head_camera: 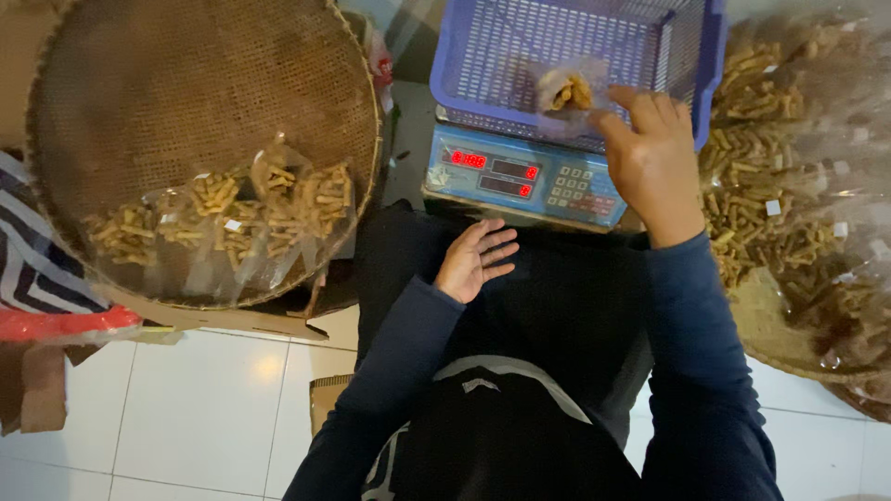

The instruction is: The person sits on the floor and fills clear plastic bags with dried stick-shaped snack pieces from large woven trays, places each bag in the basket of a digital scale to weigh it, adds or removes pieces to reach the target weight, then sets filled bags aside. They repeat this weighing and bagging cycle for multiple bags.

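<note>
Counts: one blue plastic basket [520, 56], one blue digital scale [520, 176], two round woven trays, one small clear bag of snack sticks [566, 90] in the basket.
Right hand [650, 153]: reaches over the scale into the basket, fingertips pinching the small bag at its right edge; the bag rests on the basket floor near the front wall.
Left hand [475, 260]: released, fingers spread and palm up, resting on the dark lap just in front of the scale, holding nothing.
Left woven tray [186, 83]: on the floor, about six filled clear bags [232, 213] lined along its near edge, some with small white labels.
Right woven tray [770, 325]: heaped with many more filled bags [770, 186]; too many to count.
Scale: three red lit displays and a pale keypad on its front face.
</note>
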Demonstrator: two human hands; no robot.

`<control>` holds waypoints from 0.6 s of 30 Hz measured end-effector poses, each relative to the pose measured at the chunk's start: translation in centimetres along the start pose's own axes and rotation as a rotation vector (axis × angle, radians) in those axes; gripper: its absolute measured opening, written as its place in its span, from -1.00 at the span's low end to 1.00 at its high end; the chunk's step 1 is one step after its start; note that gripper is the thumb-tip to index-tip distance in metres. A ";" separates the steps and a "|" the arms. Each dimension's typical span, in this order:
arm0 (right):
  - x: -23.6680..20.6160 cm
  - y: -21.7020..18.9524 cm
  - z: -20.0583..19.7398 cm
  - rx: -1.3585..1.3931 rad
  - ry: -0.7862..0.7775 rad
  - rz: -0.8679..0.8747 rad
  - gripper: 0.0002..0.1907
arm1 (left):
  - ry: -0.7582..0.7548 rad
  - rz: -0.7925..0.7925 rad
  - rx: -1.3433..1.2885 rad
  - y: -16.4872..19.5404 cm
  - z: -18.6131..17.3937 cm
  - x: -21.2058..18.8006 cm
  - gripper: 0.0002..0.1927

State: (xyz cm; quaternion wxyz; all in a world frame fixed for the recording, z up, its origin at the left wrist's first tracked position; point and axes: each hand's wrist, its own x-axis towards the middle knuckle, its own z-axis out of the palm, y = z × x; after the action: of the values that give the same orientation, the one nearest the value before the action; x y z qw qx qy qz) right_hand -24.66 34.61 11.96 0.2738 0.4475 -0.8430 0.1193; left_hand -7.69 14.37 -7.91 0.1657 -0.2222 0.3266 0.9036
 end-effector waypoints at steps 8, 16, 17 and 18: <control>-0.2 1.9 0.2 0.057 0.027 0.072 -0.84 | 0.045 0.031 0.038 -0.9 0.4 1.2 -0.50; -1.8 2.7 -0.5 0.225 0.158 0.188 -0.57 | 0.106 0.027 0.066 -0.7 0.6 1.8 -0.52; -2.7 3.7 -0.4 0.264 0.203 0.227 -0.54 | 0.111 0.031 0.061 -0.8 0.6 2.0 -0.52; -4.5 4.5 -0.6 0.231 0.230 0.273 -0.61 | 0.113 0.038 0.056 -0.9 0.5 2.3 -0.53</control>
State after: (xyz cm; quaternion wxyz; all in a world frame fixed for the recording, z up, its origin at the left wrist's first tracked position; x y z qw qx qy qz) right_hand -26.10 40.57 10.13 0.2964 0.3409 -0.8397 0.3013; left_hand -9.38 15.69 -9.16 0.1361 -0.2621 0.3645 0.8831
